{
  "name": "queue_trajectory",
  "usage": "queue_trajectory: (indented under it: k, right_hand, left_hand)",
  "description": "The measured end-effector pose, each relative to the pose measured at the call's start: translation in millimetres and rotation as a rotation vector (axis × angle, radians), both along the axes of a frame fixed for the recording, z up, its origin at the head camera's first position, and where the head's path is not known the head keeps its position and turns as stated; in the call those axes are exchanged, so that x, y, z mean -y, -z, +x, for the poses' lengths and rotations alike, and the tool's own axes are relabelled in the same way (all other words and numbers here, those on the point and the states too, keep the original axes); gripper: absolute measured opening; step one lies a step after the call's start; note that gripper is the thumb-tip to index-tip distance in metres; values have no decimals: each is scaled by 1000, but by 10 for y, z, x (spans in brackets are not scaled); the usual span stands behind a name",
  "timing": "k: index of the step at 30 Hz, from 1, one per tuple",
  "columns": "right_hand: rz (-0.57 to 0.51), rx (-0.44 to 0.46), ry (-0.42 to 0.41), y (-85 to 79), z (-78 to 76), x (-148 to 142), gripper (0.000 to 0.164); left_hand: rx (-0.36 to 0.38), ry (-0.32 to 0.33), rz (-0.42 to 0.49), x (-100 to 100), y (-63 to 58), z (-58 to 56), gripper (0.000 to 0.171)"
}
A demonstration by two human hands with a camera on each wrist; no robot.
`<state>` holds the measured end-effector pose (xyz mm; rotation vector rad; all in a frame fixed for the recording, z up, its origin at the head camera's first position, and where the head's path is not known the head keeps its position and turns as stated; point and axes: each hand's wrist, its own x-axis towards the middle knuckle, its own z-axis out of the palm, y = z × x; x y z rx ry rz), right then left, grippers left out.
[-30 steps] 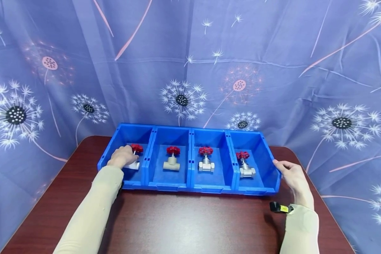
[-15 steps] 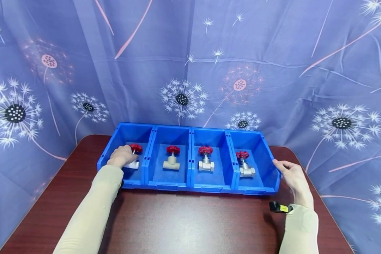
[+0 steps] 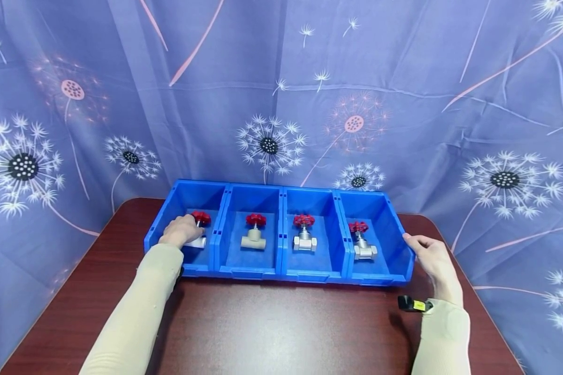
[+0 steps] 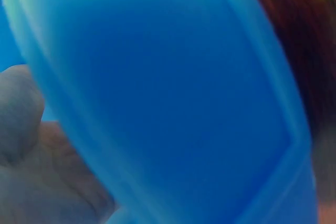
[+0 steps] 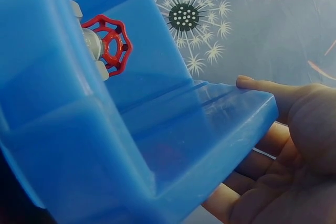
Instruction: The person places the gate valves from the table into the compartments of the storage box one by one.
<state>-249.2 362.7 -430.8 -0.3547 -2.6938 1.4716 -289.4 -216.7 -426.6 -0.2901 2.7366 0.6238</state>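
Note:
In the head view my left hand (image 3: 179, 230) reaches into the leftmost blue bin. It grips a valve (image 3: 198, 243) with a white body and red handwheel; the thumb crosses the stem, and the other fingers are hidden. A bin wall (image 4: 173, 87) blocks most of the left wrist view, with part of the hand behind it. My right hand (image 3: 435, 263) holds the right side wall of the rightmost blue bin (image 5: 210, 124), thumb on the rim and fingers beneath. Inside that bin lies a metal valve (image 3: 365, 253) with a red handwheel (image 5: 113, 45).
Two middle bins, joined in the same row, hold a beige valve (image 3: 253, 240) and another metal valve (image 3: 305, 242), both with red handwheels. The row stands on a dark brown table (image 3: 272, 328), before a blue curtain (image 3: 206, 104) printed with dandelions.

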Motion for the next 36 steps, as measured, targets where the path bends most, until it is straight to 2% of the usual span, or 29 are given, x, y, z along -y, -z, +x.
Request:
queue_trajectory:
  k: [9,21,30,36]
  right_hand:
    - [45,-1,-23,-7,3,-25,68]
    - [99,-15,-84,-32,29,-25,70]
    - [99,-31,-116,-38,32,-19,64]
    - [108,-34,-130,-48,38,-10,62]
  left_hand:
    - [-8,-6,2,-17,-51,58,57]
    - [-64,12,-7,-65,-258,173,55]
    - [-182,61,-34,-44,-337,323,50]
    - [-261,71,10,-54,-388,481,47]
